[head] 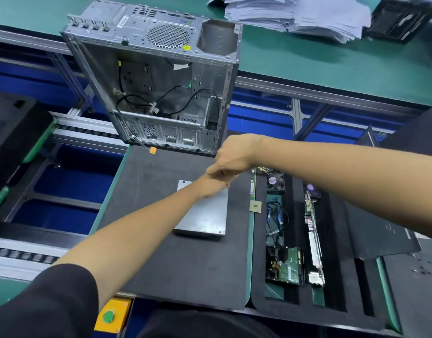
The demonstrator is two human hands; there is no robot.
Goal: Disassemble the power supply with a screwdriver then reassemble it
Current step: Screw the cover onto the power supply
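**A:** Where's the power supply (205, 215)?

**B:** I see it as a flat grey metal box, brushed and a little scuffed, square-cornered, lying on the dark foam mat (161, 252) that covers the bench (307, 57). It sits directly under my left hand (211, 187), with its far edge beneath the fingers.

**A:** And the fingers themselves?

**B:** The left hand rests at the box's far end, but the right hand (230, 158) lies across it, so I cannot tell whether the left fingers are apart or closed on anything. My right fingers are curled down into a loose fist, knuckles up, touching the left hand. I can't make out whether they pinch something; that spot is blurred.

**A:** What lies around them?

**B:** Just right of the fingers, a small square chip (255, 206) with a tan, dotted face lies at the mat's edge. Further right, a black foam tray (295, 301) with long slots holds a small fan (276, 181), a green circuit board (287, 265) and a long narrow card (313, 240) on edge. Beyond the fingers stands an open computer case (161, 76), bare sheet steel with a round perforated grille and loose black cables inside. Far right of that, a heap of crumpled white papers (295, 13) sits on the green bench top.
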